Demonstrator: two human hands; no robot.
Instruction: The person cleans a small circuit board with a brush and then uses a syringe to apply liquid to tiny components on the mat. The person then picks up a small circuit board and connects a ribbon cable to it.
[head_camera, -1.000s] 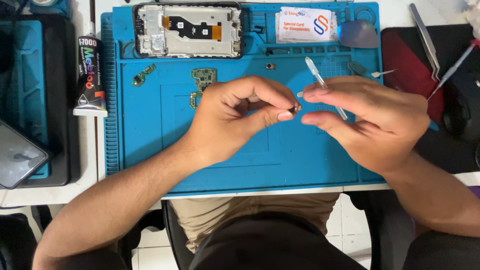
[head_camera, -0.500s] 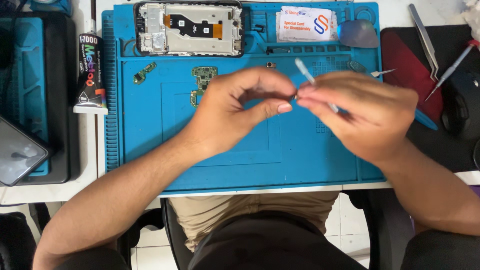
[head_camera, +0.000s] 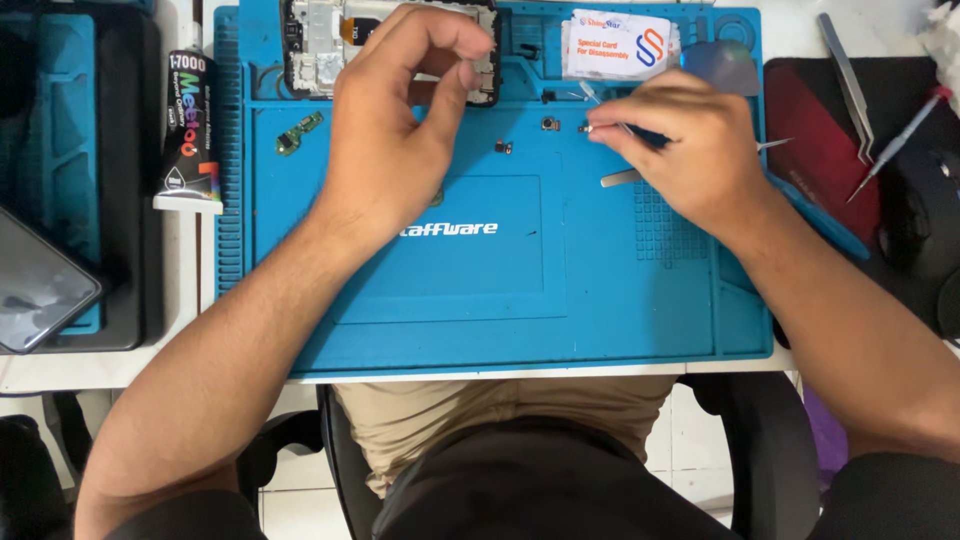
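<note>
My left hand (head_camera: 400, 130) hovers over the near edge of the opened phone (head_camera: 320, 50) at the top of the blue work mat (head_camera: 450, 300). Its fingers are curled, thumb and forefinger apart, with nothing visible between them. My right hand (head_camera: 695, 150) grips thin metal tweezers (head_camera: 622, 178). Their tips hold a tiny dark part (head_camera: 585, 128) just above the mat, below a white card (head_camera: 620, 45). Two more tiny parts (head_camera: 550, 123) lie on the mat between the hands. The left hand covers part of the phone.
A small green flex board (head_camera: 298, 133) lies at the mat's left. A black glue tube (head_camera: 188, 130) lies beside the mat, with a dark tray (head_camera: 80, 200) and a second phone (head_camera: 40, 280) further left. Spare tweezers (head_camera: 845, 85), a red-tipped screwdriver (head_camera: 905, 130) and a blue tool (head_camera: 820, 215) lie right.
Both hands have moved from mid-mat toward the far edge. The left hand has separated from the right and risen over the phone. The right hand has brought the tweezers down near the mat.
</note>
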